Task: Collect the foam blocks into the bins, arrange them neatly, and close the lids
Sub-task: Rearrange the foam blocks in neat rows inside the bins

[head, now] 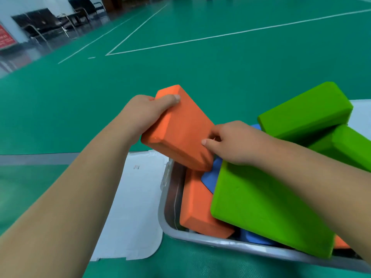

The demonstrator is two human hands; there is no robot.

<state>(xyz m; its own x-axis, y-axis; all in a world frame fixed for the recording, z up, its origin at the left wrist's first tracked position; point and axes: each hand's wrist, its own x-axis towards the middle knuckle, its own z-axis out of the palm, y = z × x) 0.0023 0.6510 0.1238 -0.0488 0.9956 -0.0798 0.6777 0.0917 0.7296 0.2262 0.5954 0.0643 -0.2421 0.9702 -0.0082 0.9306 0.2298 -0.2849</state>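
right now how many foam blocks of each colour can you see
orange blocks: 3
green blocks: 3
blue blocks: at least 1, mostly buried
total: at least 7

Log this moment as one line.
left hand + right hand: hold orange rectangular foam block | over grey plastic bin | white lid: open, beside bin
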